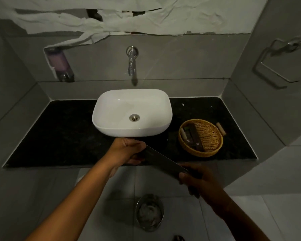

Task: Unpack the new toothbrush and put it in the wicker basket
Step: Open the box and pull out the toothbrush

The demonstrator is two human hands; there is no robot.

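A long, dark, flat toothbrush box (163,161) slants from upper left to lower right in front of the counter edge. My left hand (127,151) grips its upper left end, just below the white basin. My right hand (196,180) grips its lower right end. The toothbrush itself is hidden inside the box. The round wicker basket (210,136) sits on the black counter to the right of the basin, apart from both hands. It holds a few dark packets and a small tube along its left side.
A white basin (132,112) stands mid-counter under a wall tap (132,61). A soap dispenser (61,65) hangs on the left wall and a towel ring (276,61) on the right. A metal bin (149,212) with crumpled paper sits on the floor below my arms.
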